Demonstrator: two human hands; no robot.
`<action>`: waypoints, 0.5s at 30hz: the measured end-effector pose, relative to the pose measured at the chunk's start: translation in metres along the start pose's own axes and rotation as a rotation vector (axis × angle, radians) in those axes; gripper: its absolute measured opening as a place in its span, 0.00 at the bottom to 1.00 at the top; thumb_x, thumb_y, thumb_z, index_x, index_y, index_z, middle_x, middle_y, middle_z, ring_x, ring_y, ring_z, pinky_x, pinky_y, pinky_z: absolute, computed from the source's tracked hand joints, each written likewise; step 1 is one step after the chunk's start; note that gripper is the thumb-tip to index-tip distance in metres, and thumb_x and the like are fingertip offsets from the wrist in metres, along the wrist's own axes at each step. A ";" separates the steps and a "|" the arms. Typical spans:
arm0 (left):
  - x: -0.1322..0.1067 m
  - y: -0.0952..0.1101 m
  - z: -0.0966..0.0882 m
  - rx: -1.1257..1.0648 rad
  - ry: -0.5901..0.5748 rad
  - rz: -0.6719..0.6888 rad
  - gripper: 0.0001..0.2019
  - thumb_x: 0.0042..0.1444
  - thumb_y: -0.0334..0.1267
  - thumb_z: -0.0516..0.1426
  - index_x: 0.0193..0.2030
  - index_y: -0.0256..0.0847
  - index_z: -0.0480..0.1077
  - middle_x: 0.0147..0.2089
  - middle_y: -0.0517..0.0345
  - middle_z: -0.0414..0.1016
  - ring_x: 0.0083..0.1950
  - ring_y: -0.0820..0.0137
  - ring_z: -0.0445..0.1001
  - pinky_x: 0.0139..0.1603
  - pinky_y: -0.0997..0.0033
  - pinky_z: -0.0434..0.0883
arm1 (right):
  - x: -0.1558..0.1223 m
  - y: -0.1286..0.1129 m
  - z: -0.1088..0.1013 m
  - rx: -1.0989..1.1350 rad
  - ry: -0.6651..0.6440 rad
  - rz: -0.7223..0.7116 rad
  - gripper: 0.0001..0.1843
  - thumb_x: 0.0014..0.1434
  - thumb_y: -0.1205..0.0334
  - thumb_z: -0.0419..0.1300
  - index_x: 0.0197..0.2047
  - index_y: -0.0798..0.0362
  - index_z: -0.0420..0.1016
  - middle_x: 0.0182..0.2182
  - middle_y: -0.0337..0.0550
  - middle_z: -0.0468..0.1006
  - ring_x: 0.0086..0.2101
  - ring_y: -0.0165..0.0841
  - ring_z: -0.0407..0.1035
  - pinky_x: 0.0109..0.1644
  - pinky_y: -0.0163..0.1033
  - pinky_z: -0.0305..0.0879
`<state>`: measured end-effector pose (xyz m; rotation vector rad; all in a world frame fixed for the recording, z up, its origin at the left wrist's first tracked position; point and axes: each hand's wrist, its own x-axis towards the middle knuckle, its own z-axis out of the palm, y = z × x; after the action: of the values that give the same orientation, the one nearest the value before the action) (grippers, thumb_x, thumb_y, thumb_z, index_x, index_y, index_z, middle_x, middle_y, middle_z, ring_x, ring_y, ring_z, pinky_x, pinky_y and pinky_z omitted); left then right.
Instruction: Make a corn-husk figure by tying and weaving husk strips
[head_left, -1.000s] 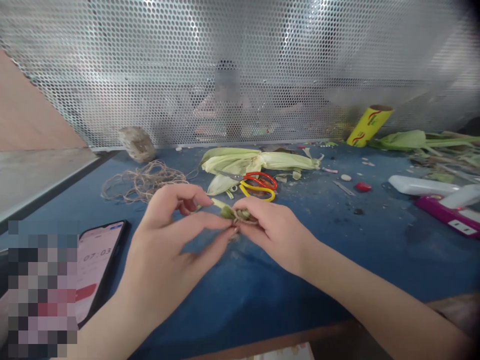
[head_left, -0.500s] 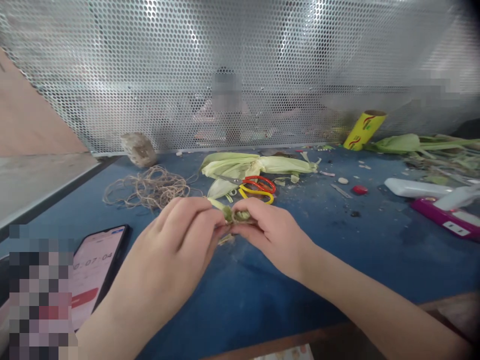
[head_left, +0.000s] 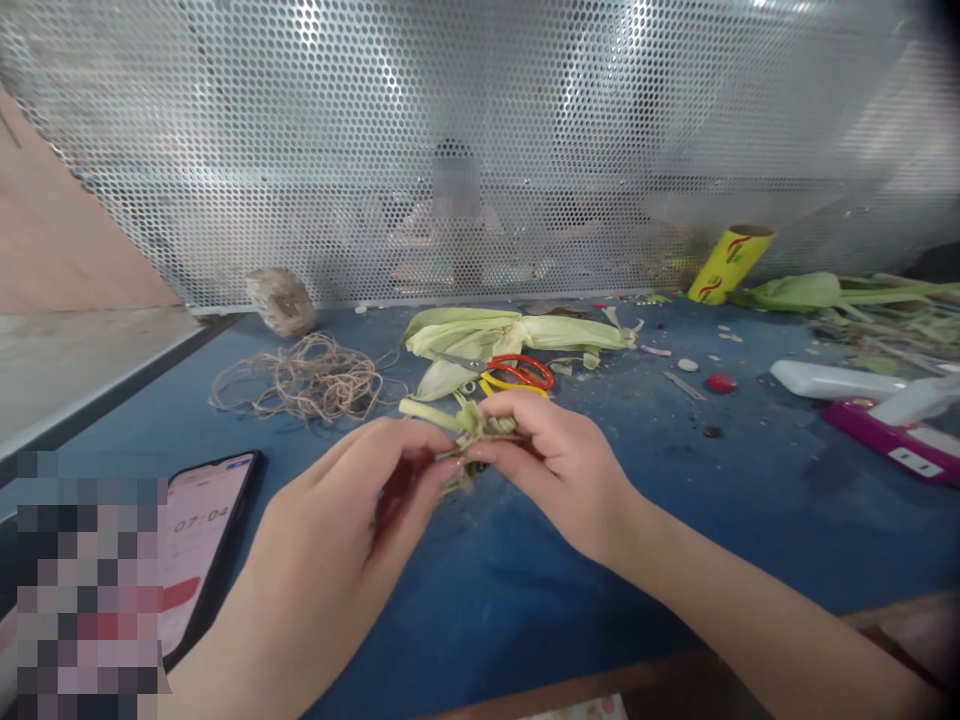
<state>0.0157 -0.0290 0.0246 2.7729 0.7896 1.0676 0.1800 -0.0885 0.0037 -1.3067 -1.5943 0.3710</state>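
Above the blue table, a small bundle of pale green corn husk is pinched between the fingertips of both hands. A thick pale stalk points left out of it. My left hand is closed, thumb and forefinger at the bundle's lower left side. From the right, my right hand grips its other end, thumb below and forefinger above. Part of the bundle is hidden by the fingers. Just beyond lie scissors with red and yellow handles, against larger corn husks.
To the left are tangled twine, a wrapped lump and a phone showing a timer. At right stand a yellow tube, a purple-and-white tool, a red piece and leaf scraps. A perforated metal panel closes the back.
My left fingers have opened away slightly and slid lower on the bundle, so more of it and its stalk show. My right hand keeps its grip.
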 end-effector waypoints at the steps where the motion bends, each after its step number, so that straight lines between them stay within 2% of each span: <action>1: 0.001 0.001 -0.001 -0.042 -0.034 -0.043 0.03 0.55 0.39 0.53 0.35 0.46 0.67 0.28 0.67 0.73 0.26 0.78 0.71 0.26 0.82 0.68 | 0.000 0.000 0.000 0.025 -0.006 0.001 0.07 0.58 0.58 0.54 0.37 0.52 0.66 0.26 0.34 0.71 0.26 0.24 0.65 0.30 0.27 0.60; 3: 0.003 0.003 -0.003 -0.139 -0.056 -0.124 0.02 0.54 0.38 0.54 0.32 0.46 0.67 0.26 0.69 0.73 0.24 0.78 0.72 0.25 0.82 0.68 | 0.001 -0.002 0.000 0.062 -0.025 0.004 0.07 0.58 0.58 0.54 0.37 0.52 0.66 0.26 0.33 0.71 0.26 0.23 0.65 0.29 0.26 0.60; 5: 0.006 0.005 -0.004 -0.252 -0.064 -0.206 0.02 0.53 0.37 0.54 0.34 0.46 0.67 0.25 0.69 0.73 0.23 0.78 0.72 0.24 0.83 0.68 | 0.002 -0.003 0.000 0.059 -0.048 -0.008 0.06 0.59 0.59 0.54 0.37 0.52 0.66 0.27 0.33 0.72 0.26 0.23 0.66 0.28 0.26 0.60; 8: 0.010 0.006 -0.005 -0.402 -0.121 -0.276 0.07 0.52 0.39 0.54 0.39 0.45 0.67 0.22 0.69 0.71 0.21 0.78 0.70 0.20 0.85 0.67 | 0.000 -0.005 0.001 -0.087 -0.054 -0.083 0.06 0.60 0.60 0.53 0.37 0.53 0.65 0.28 0.35 0.72 0.27 0.25 0.66 0.30 0.28 0.61; 11: 0.010 0.006 -0.006 -0.419 -0.127 -0.283 0.05 0.52 0.40 0.54 0.35 0.45 0.68 0.20 0.70 0.69 0.19 0.79 0.68 0.17 0.87 0.65 | -0.004 -0.006 0.003 -0.320 -0.010 -0.209 0.10 0.62 0.59 0.50 0.36 0.55 0.66 0.27 0.40 0.73 0.29 0.29 0.67 0.33 0.31 0.63; 15: 0.000 0.004 -0.006 -0.341 -0.032 -0.207 0.04 0.52 0.39 0.55 0.36 0.49 0.68 0.22 0.71 0.71 0.21 0.81 0.69 0.21 0.88 0.67 | -0.007 -0.006 0.003 -0.522 0.067 -0.461 0.16 0.64 0.61 0.44 0.33 0.59 0.68 0.22 0.44 0.72 0.26 0.31 0.65 0.31 0.36 0.64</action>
<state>0.0133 -0.0336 0.0302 2.3635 0.7856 1.0088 0.1742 -0.0954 0.0035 -1.2502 -1.9442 -0.3945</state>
